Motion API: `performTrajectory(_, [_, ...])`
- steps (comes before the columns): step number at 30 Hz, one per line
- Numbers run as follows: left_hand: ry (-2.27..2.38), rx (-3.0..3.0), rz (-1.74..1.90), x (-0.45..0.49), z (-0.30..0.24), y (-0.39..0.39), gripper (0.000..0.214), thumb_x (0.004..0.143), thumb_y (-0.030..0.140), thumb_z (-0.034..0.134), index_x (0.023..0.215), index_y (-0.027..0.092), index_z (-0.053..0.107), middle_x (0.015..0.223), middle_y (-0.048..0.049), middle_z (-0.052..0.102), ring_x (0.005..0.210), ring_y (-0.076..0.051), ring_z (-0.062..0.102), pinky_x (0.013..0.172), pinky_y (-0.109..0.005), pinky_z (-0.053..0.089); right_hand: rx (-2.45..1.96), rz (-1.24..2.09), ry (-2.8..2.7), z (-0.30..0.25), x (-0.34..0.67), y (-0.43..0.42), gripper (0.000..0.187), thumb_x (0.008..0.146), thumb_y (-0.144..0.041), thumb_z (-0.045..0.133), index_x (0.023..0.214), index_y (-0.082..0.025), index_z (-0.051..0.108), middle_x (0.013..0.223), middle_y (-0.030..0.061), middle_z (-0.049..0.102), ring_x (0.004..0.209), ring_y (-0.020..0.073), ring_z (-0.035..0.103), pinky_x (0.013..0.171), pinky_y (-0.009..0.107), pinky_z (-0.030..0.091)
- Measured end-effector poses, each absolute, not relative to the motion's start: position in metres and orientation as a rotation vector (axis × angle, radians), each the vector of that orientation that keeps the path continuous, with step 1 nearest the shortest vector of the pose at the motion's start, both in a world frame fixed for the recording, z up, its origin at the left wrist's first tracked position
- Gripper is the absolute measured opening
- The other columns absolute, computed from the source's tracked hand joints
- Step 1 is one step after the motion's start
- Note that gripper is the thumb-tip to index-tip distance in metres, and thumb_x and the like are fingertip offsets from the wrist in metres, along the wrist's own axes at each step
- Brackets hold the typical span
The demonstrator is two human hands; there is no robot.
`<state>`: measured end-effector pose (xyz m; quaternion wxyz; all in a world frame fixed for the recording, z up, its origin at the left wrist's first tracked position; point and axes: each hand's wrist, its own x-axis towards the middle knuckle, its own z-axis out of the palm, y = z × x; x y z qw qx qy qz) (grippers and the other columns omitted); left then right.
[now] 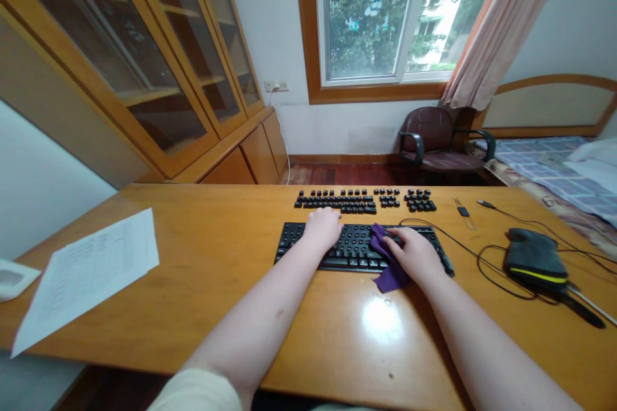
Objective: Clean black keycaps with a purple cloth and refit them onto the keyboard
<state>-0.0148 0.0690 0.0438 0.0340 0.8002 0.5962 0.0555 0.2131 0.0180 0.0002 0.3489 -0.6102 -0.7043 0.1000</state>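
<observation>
A black keyboard [354,262] lies on the desk, with bare key posts showing over much of it and some keys still fitted along its near rows. My left hand [322,229] rests on its left half, fingers bent over the far edge and holding it; the fingertips are partly hidden. My right hand [415,253] pinches a purple cloth [393,275] against the right half of the keyboard. Part of the cloth hangs over the near edge onto the desk. Beyond the keyboard, loose keycaps [332,203] are laid out in rows and groups like a keyboard.
A wire puller with a black handle [463,211] lies right of the keycaps. Farther right are a cable with a USB plug [486,204] and a dark grey pouch-like item with a yellow stripe [536,258]. Printed papers [96,270] lie left on the wooden desk [207,295].
</observation>
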Motion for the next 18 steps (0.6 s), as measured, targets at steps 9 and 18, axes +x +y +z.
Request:
performTrajectory(9, [1.948,2.389,0.137,0.014,0.028,0.113,0.027,0.084,0.015,0.043,0.101,0.019,0.064,0.100,-0.0135,0.062,0.096,-0.024,0.058,0.081,-0.038,0.045,-1.503,0.184,-1.801,0.013,0.211,0.008,0.025,0.082,-0.042,0.049,0.073,-0.023,0.064,0.070,0.0032,0.066,0.066,0.0195,0.060,0.062,0.030,0.042])
performTrajectory(18, [1.942,2.392,0.165,0.015,0.020,0.112,0.023,0.085,0.021,0.046,0.102,0.016,0.060,0.102,-0.0131,0.060,0.098,-0.025,0.057,0.081,-0.036,0.046,-1.367,0.366,-2.070,0.017,0.215,0.012,0.019,0.076,-0.042,0.058,0.072,-0.025,0.066,0.073,0.0020,0.066,0.067,0.0182,0.059,0.063,0.029,0.043])
